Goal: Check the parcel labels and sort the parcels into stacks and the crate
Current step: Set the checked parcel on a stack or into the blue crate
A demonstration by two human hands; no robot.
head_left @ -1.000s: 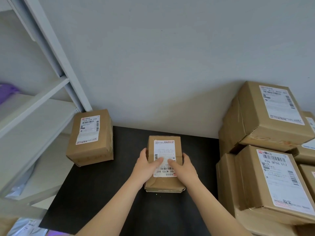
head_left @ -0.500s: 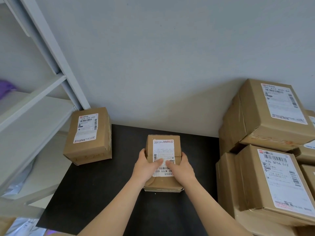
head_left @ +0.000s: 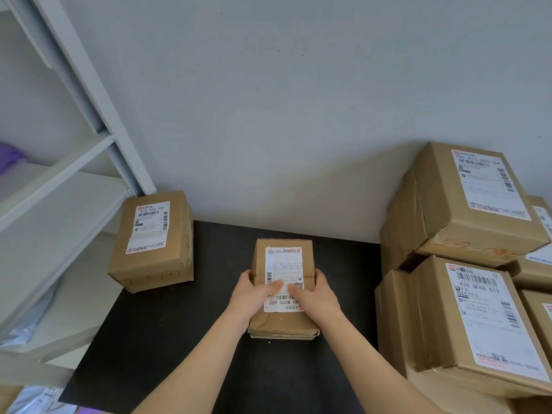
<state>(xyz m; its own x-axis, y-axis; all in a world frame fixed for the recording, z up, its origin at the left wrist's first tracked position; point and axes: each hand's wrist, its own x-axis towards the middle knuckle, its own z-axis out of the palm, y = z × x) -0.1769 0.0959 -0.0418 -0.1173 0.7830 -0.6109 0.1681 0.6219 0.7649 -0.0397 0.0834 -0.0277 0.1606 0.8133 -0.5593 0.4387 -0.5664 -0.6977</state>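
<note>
Left hand (head_left: pixel 252 294) and right hand (head_left: pixel 318 294) clasp the small brown cardboard parcel (head_left: pixel 283 289) resting mid-way on the black tabletop (head_left: pixel 155 348), thumbs on its inverted white label (head_left: pixel 283 277). Risk: misreading the upside-down code would send it to the wrong stack.

Black tabletop (head_left: pixel 167 339) against a pale grey wall (head_left: pixel 298 115). Left of the tabletop, white shelving (head_left: pixel 59 210) with a purple item (head_left: pixel 10 153); silvery plastic bags (head_left: pixel 27 327) lower down.

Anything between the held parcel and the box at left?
Head view: only bare black tabletop between the held parcel and the left box.
</note>
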